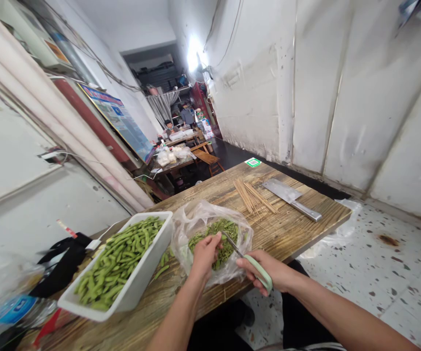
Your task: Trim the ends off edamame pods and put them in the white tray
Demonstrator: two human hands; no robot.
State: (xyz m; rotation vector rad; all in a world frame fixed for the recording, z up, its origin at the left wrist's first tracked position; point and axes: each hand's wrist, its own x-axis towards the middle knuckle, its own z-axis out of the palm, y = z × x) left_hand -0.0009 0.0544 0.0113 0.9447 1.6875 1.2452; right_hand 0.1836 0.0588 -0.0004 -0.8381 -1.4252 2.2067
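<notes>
My right hand point(263, 273) is closed around the pale green handles of a pair of scissors point(256, 271). The metal blades point up and left, their tips beside the fingers of my left hand point(206, 251). Those left fingers are pinched together, and whatever they hold is too hidden to make out. Beneath both hands lies an opened clear plastic bag point(184, 226) with small green trimmings point(228, 226) in it. To the left, a white plastic tub point(113, 312) is heaped with green edamame pods point(123, 258). A few loose pods point(162, 271) rest on the wood between tub and bag.
On the wooden table point(203, 192), a bundle of thin wooden skewers point(253, 197) and a cleaver point(287, 194) lie beyond the bag. A water bottle point(20, 309) and a black item point(62, 265) are at the left. People point(186, 114) are by tables farther back.
</notes>
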